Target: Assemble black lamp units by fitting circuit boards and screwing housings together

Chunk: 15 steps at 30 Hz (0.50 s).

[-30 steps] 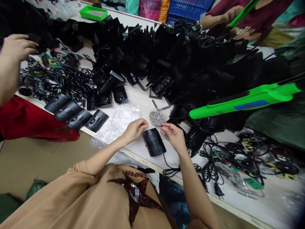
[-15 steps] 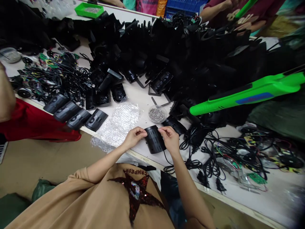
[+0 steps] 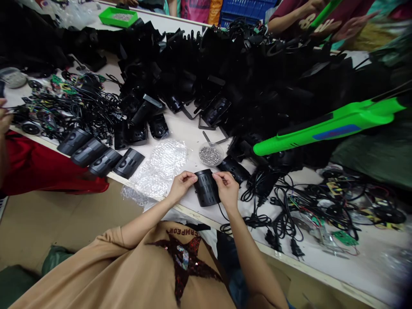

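Observation:
A black slotted plastic housing (image 3: 207,189), rounded like a short cylinder, is held between my two hands at the table's near edge. My left hand (image 3: 183,183) pinches its upper left rim with thumb and fingers. On the other side, my right hand (image 3: 227,187) grips the upper right rim the same way. A black cord (image 3: 222,212) runs out from the housing's lower right. Just beyond it stands a clear round dish of small metal screws (image 3: 210,155). Whatever is inside the housing is hidden from me.
Several finished-looking black housings (image 3: 129,163) line the edge at left, beside bubble wrap (image 3: 161,165). A green electric screwdriver (image 3: 322,128) hangs over the right side. Wired circuit parts (image 3: 344,238) lie at right. Black plastic parts (image 3: 251,81) are heaped behind. Co-workers' hands (image 3: 313,8) show at the back.
The view has shifted slightly. My hands keep the same hold on the housing. At the far left, a co-worker's arm has moved, and a co-worker's hand at the back right has spread outward.

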Tool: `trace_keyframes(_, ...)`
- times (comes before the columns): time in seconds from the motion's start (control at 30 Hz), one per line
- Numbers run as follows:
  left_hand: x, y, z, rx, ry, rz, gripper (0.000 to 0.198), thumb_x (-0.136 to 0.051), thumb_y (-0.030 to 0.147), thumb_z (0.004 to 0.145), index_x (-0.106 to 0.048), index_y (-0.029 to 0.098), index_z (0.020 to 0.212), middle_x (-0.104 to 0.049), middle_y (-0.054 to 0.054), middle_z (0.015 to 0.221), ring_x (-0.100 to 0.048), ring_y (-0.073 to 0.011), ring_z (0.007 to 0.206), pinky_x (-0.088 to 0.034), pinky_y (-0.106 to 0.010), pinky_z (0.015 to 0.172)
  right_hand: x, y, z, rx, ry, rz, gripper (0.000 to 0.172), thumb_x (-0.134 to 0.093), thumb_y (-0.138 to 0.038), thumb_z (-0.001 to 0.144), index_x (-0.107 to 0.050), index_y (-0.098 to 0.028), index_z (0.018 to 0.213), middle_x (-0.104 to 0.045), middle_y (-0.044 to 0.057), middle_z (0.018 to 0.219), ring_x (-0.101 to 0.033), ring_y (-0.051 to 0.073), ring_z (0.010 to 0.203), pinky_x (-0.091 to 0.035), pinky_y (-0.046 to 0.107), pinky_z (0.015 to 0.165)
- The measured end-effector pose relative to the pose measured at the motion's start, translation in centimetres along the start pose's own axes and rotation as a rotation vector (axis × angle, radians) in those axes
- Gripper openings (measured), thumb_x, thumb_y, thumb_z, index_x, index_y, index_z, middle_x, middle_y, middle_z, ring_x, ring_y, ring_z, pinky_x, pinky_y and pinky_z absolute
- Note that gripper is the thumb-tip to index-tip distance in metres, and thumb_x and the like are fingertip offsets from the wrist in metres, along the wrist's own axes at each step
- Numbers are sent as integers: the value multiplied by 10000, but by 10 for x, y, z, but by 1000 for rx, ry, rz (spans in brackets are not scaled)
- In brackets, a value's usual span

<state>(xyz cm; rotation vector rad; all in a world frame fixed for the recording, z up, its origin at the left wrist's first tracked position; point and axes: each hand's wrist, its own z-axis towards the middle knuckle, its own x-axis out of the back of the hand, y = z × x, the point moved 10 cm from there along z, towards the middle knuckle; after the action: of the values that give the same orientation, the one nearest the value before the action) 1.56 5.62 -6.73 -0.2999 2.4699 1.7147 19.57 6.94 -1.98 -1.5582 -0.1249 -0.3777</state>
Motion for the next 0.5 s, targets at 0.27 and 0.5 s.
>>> trace_keyframes(0.27, 0, -8, -2, 51, -19, -51, 338, -754, 416, 597, -615, 127, 705, -585, 20, 662, -491, -79, 621, -384, -221, 649, 1, 0, -1, -1, 27, 20, 188, -529, -336, 800, -619, -185, 734, -586, 27, 769, -554, 165, 746, -434, 293, 699)
trace_keyframes(0.5, -4, -3, -3, 22, -36, -23, 348, -745, 411, 623, -553, 139, 725, -512, 44, 620, -431, -66, 576, -342, -203, 589, 2, 3, -3, -9, 44, 38, 192, -548, -345, 788, -625, -178, 733, -589, 24, 771, -555, 160, 747, -435, 288, 697)
